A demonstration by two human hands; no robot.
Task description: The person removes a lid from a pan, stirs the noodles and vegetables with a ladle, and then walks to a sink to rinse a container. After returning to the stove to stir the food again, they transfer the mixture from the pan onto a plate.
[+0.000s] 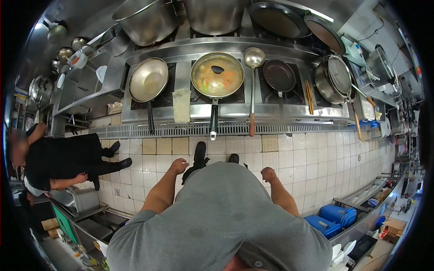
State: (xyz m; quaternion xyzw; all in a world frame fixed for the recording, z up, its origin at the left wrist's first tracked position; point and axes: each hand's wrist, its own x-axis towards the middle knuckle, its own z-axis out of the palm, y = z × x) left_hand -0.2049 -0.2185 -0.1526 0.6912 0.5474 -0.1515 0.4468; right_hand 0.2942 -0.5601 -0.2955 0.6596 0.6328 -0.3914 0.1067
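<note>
My left hand point(179, 165) hangs beside my body, fingers loosely curled with nothing visible in them. On the other side my right hand point(268, 174) is closed like a fist, and no object shows in it. Both are apart from the stove point(280, 111). On it, a frying pan point(214, 93) under a glass lid point(226, 72) with a black knob contains orange and green food. To its left are a bare frying pan point(148, 81) and a folded cloth point(181, 106). To its right lie a long ladle point(253, 86) and a small dark pan point(279, 76).
Chopsticks point(309, 97) and a pot with strainers point(337, 74) are at the stove's right. Large stockpots point(147, 22) stand behind. A co-worker point(63, 156) in black stands at left. Blue bins point(337, 214) are behind me at right. A floor grate point(181, 130) runs along the stove.
</note>
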